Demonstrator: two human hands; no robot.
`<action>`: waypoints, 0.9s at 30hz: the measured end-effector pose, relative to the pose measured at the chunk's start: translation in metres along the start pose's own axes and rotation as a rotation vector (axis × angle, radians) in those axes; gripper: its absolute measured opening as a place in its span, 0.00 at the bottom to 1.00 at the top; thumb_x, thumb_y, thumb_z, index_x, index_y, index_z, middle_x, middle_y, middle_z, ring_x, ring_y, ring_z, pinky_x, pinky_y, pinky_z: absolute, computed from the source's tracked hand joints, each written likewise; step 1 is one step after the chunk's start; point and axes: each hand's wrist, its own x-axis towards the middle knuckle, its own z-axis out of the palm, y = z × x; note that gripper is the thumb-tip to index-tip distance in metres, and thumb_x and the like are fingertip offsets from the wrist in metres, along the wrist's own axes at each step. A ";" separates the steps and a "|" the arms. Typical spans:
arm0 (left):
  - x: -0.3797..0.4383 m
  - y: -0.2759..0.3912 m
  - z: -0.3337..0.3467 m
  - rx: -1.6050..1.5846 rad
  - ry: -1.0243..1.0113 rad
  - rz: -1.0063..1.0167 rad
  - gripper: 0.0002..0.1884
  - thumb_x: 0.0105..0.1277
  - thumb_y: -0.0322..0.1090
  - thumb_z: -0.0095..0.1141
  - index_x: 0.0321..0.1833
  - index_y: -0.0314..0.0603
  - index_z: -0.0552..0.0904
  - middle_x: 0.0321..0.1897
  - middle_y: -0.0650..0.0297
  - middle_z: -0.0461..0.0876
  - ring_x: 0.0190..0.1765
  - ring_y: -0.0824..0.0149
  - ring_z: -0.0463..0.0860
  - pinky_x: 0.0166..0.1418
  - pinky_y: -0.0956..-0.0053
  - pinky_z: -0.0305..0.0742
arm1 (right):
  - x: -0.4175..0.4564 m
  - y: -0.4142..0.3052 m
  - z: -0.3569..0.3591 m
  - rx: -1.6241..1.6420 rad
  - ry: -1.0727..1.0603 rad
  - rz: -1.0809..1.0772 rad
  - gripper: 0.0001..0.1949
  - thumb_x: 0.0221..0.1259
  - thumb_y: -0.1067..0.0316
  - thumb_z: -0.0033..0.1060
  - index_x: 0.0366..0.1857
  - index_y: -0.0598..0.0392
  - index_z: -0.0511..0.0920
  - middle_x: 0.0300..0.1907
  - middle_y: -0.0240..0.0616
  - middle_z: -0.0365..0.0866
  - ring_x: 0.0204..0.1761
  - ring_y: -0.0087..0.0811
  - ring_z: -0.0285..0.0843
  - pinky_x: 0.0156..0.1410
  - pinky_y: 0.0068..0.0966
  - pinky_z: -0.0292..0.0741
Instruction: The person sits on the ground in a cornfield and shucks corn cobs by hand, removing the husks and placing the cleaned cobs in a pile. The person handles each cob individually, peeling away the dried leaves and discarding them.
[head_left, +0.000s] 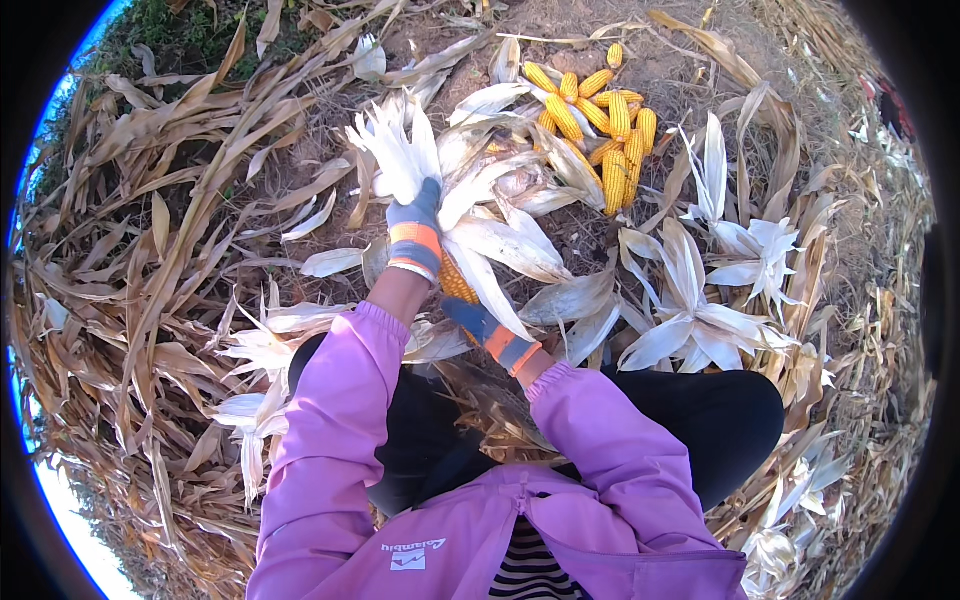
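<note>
My left hand, in a grey-and-orange work glove, is closed around white corn husks that fan out above it. Below it, between my hands, a yellow ear of corn shows, partly covered by husk leaves. My right hand, gloved the same way, is at the lower end of that ear, with its fingers around it and partly hidden by a long husk leaf. Beyond my hands, a pile of husked yellow corn ears lies on the soil, beside loose pale husks.
Opened white husks lie to the right, and more husks lie by my left knee. Dry corn stalks and leaves cover the ground at the left. Bare soil shows beyond the ears. My bent legs frame the near side.
</note>
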 end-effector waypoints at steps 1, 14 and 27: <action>0.000 0.000 -0.001 0.014 0.010 0.005 0.18 0.57 0.32 0.64 0.47 0.27 0.78 0.38 0.57 0.82 0.36 0.64 0.80 0.40 0.71 0.75 | 0.003 0.008 0.002 -0.032 0.022 -0.061 0.32 0.48 0.58 0.68 0.58 0.56 0.67 0.38 0.38 0.79 0.32 0.27 0.76 0.34 0.25 0.73; 0.002 -0.019 -0.008 0.625 -0.145 0.403 0.19 0.59 0.39 0.61 0.45 0.30 0.78 0.34 0.50 0.84 0.37 0.56 0.82 0.45 0.66 0.73 | 0.005 0.040 0.015 0.156 -0.112 0.120 0.25 0.55 0.59 0.62 0.54 0.61 0.70 0.43 0.43 0.78 0.43 0.36 0.75 0.49 0.32 0.72; -0.012 -0.013 0.004 1.087 -0.457 0.552 0.16 0.57 0.38 0.59 0.46 0.39 0.79 0.36 0.48 0.82 0.41 0.48 0.81 0.45 0.61 0.74 | -0.012 0.006 0.001 0.582 -0.121 0.272 0.18 0.52 0.61 0.66 0.45 0.56 0.75 0.32 0.34 0.77 0.29 0.25 0.73 0.29 0.22 0.72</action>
